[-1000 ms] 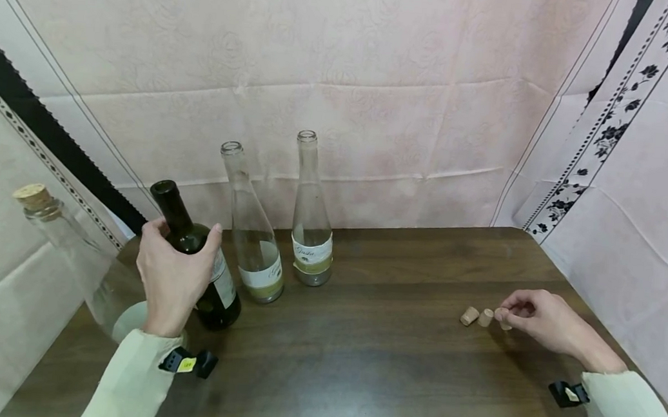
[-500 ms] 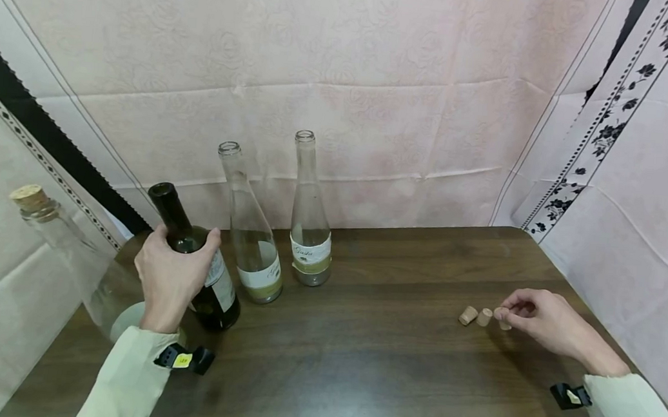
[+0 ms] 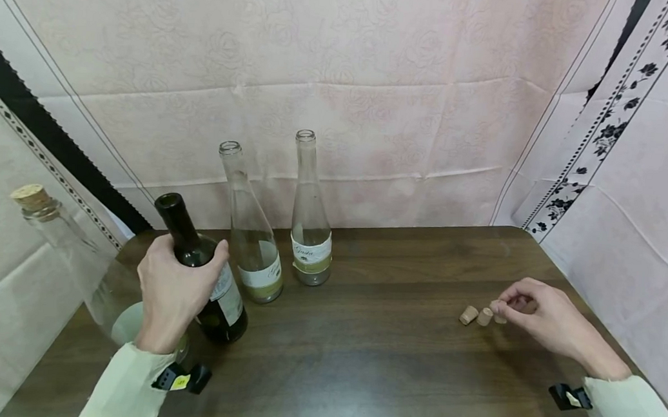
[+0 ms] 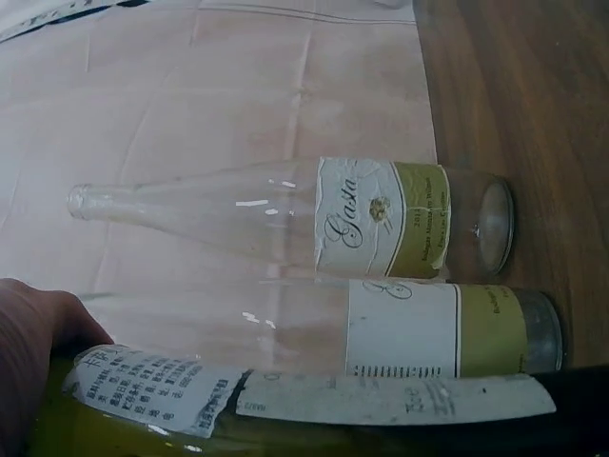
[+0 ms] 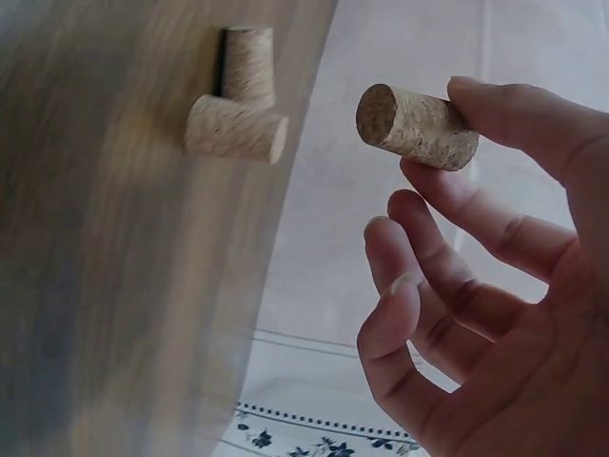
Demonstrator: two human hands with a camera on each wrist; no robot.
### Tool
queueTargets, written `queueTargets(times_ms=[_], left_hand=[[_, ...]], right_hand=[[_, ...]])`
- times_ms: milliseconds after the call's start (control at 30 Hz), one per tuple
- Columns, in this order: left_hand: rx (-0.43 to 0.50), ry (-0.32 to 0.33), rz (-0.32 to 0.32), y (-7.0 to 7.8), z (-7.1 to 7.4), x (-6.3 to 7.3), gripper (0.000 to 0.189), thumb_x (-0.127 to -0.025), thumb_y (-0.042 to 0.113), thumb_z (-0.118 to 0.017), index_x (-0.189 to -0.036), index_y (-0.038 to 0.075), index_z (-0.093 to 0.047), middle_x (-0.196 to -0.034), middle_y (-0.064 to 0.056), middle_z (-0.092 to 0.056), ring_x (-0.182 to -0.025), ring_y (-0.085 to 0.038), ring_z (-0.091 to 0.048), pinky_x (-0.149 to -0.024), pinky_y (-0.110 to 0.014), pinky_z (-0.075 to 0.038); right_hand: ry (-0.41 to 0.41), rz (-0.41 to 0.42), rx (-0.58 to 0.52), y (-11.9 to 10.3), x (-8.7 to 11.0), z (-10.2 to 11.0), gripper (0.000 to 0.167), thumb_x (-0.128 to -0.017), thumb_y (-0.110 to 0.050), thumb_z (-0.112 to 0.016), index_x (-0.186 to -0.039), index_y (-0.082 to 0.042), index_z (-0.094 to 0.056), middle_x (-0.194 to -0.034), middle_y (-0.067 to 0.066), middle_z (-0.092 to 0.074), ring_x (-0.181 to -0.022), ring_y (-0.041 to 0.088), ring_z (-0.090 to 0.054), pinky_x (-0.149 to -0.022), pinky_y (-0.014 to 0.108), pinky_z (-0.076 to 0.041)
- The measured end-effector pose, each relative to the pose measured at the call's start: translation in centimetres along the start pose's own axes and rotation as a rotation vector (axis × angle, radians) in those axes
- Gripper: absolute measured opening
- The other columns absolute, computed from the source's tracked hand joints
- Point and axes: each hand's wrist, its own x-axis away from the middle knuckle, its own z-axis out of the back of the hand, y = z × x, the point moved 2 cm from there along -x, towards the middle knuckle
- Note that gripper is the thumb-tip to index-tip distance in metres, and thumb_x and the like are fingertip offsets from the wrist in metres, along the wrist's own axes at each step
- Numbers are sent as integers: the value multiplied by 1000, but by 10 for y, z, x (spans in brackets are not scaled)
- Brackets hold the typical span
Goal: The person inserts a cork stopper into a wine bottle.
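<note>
Right fingers (image 5: 483, 215) pinch a probably light, firm cork (image 5: 419, 129) between them; left fingers (image 3: 220, 253) grip a likely slippery bottle (image 3: 228, 295), best below the neck.

The head view looks forward and down over the table (image 3: 359, 352); close, sideways-turned wrist views share its bottles (image 3: 311, 252), left, and corks (image 3: 485, 317), right.

The wine bottle (image 3: 196, 250) is blackish green, its paper label (image 3: 227, 299) off-white with dark print. Right of it, the nearer clear bottle (image 3: 253, 238) and the farther clear bottle (image 3: 312, 217) carry white-and-olive bands (image 4: 381, 217); left of it, a colourless flask (image 3: 88, 262) bears a tan stopper (image 3: 32, 197). Well to its right, the corks (image 5: 419, 129) are tan, flecked brown. Beneath it, the table (image 3: 371, 340) is streaky dark brown; behind it, the cloth (image 3: 345, 54) is pale pink with faint roses
</note>
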Motion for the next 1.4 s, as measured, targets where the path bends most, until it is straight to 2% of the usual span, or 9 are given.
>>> queueTargets(times_ms=[233, 433, 567, 867, 1100, 1400], left_hand=[[27, 3, -45, 8, 1, 14, 47, -85, 50, -75, -97, 5, -62, -95, -10, -61, -90, -25, -58, -75, -39, -41], [40, -12, -88, 16, -1, 25, 43, -84, 44, -77, -99, 6, -65, -97, -9, -63, -90, -26, -60, -75, -41, -43], [43, -24, -109, 22, -4, 32, 39, -85, 43, -77, -102, 10, -68, -99, -7, -65, -89, -26, -63, -75, -42, -46], [79, -15, -171, 30, -10, 44, 32, -82, 36, -81, -101, 13, -69, -93, -1, -65, -83, -20, -63, -74, -39, -47], [98, -55, -199, 38, -14, 53, 29, -80, 34, -82, -99, 17, -70, -97, 3, -66, -85, -16, -64, -75, -40, -49], [78, -83, -250, 49, -20, 66, 31, -78, 38, -84, -91, 15, -66, -97, 2, -65, -86, -18, -63, -76, -42, -50]], right_hand=[[43, 13, -9, -14, -3, 6, 9, -90, -27, -79, -88, -28, -71, -86, -11, -64, -72, -3, -57, -63, 21, -47], [69, 22, -32, -25, -5, 11, 9, -89, -27, -80, -90, -28, -71, -89, -11, -65, -75, -2, -57, -65, 18, -47], [114, 67, -46, -35, -5, 14, 13, -87, -23, -82, -90, -29, -70, -89, -13, -64, -75, -2, -55, -65, 14, -44], [210, 156, -49, -62, -9, 23, 26, -82, -15, -86, -89, -34, -70, -89, -17, -61, -70, 0, -49, -62, 16, -38], [232, 209, -64, -86, -13, 30, 33, -80, -10, -86, -92, -34, -68, -91, -22, -63, -72, -3, -50, -64, 15, -38], [253, 264, -108, -110, -18, 35, 32, -80, -8, -86, -94, -33, -69, -93, -18, -62, -74, -1, -51, -63, 17, -37]])
